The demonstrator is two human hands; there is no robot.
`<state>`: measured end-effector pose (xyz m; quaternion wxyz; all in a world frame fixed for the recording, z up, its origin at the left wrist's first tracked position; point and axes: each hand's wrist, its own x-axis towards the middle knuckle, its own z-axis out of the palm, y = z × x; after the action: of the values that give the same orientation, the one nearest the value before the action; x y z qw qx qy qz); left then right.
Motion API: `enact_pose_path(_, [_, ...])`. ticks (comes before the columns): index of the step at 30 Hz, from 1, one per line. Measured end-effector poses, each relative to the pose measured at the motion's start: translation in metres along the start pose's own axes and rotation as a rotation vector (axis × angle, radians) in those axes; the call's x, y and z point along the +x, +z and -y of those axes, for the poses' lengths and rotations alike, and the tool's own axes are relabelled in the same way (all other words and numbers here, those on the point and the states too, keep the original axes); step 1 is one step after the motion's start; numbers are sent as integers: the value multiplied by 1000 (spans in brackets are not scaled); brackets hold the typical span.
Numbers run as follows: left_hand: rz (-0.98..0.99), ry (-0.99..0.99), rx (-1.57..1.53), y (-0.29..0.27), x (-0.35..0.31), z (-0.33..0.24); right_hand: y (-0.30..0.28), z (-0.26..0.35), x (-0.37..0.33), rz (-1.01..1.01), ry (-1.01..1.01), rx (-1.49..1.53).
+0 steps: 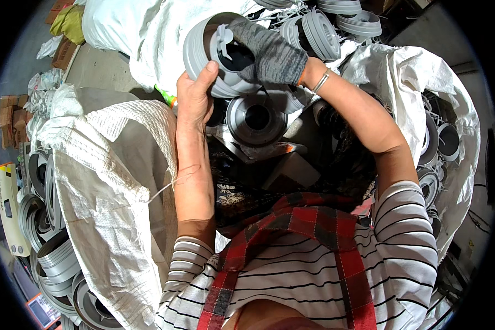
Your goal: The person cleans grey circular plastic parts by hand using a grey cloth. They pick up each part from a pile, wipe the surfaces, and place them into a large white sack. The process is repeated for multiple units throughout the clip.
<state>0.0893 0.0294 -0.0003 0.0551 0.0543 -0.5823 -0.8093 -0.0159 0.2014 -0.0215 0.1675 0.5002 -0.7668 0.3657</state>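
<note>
A grey ribbed plastic ring part [198, 50] is held up in front of me, tilted, with a pale plastic tab [223, 39] showing inside its opening. My bare left hand [197, 94] grips its near left side, the thumb pressed on the rim. On the right, my right hand [272, 52] wears a grey knitted glove and is closed on the part's right side; its fingertips are partly hidden. Just below sits another grey round part [237, 122] with a dark centre hole.
An open white woven sack [107, 170] stands at my left, beside several grey rings [58, 258]. Another white sack [451, 71] at the right holds more grey parts [430, 184]. Further rings [320, 36] are heaped at the back, next to white sacking [132, 33].
</note>
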Motion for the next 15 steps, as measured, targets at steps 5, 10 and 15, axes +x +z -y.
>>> enact_pose_path(5, [-10, -6, -76, 3, -1, 0, -3, 2, 0, 65, -55, -93])
enact_pose_path(10, [3, 72, -8, 11, -2, 6, -8, 6, 8, 58, 193, 51])
enact_pose_path(15, [-47, 148, 380, 20, -10, 4, -5, 5, 8, 48, 608, 855])
